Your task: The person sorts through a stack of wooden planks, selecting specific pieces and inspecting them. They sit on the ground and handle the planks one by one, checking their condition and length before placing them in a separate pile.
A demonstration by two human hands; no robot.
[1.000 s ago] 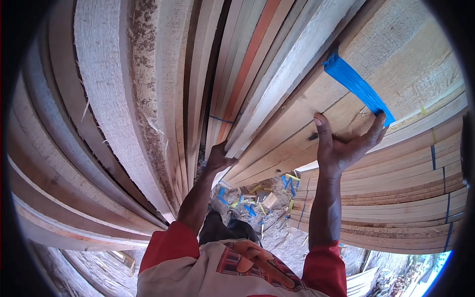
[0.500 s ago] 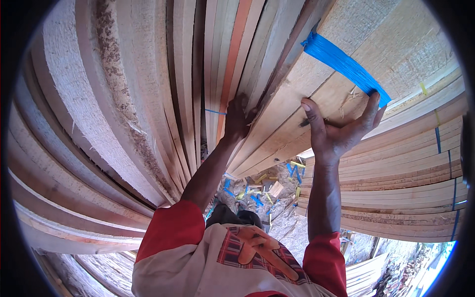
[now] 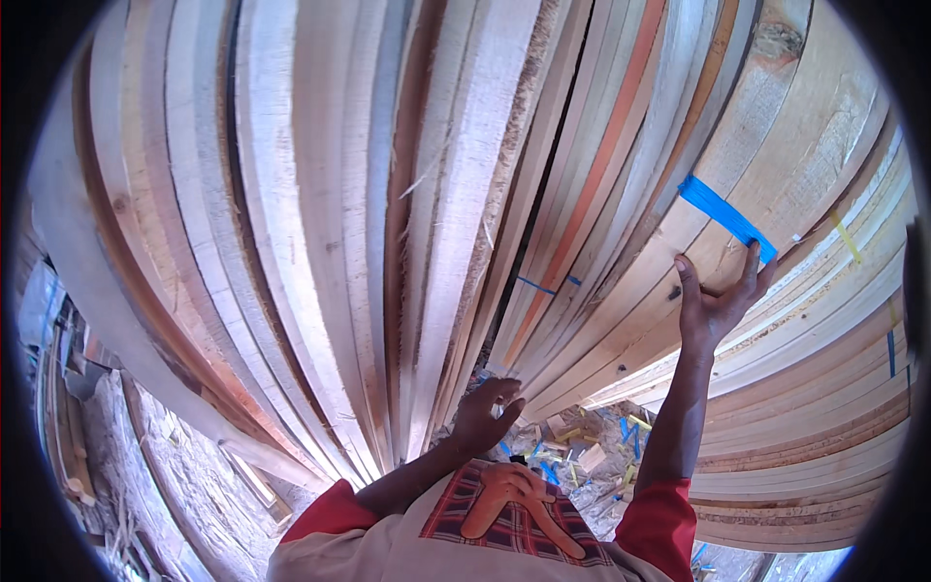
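A bundle of pale planed boards [image 3: 805, 126] stands at the right, bound by a blue strap [image 3: 722, 209]. My right hand [image 3: 716, 308] grips this bundle, its thumb against the face and its fingers at the strap's lower end, round the edge. Low in the middle, my left hand [image 3: 485, 415] is held in front of the feet of upright boards, thumb apart and fingers loosely bent, with nothing seen in it. Beyond it stand thin boards, one of them orange-red [image 3: 592, 199], with a narrow blue band [image 3: 536, 285] across some.
Rough upright planks [image 3: 320, 194] fill the left and centre. More strapped board stacks [image 3: 815, 456] curve along the right. Scraps of blue and yellow strap [image 3: 630, 436] litter the ground between, and a long pale log or slab [image 3: 175, 485] lies lower left.
My left hand has come off the edge of the strapped bundle and drawn back toward me. The right hand stays on the bundle. The view has swung left, so the boards appear further right.
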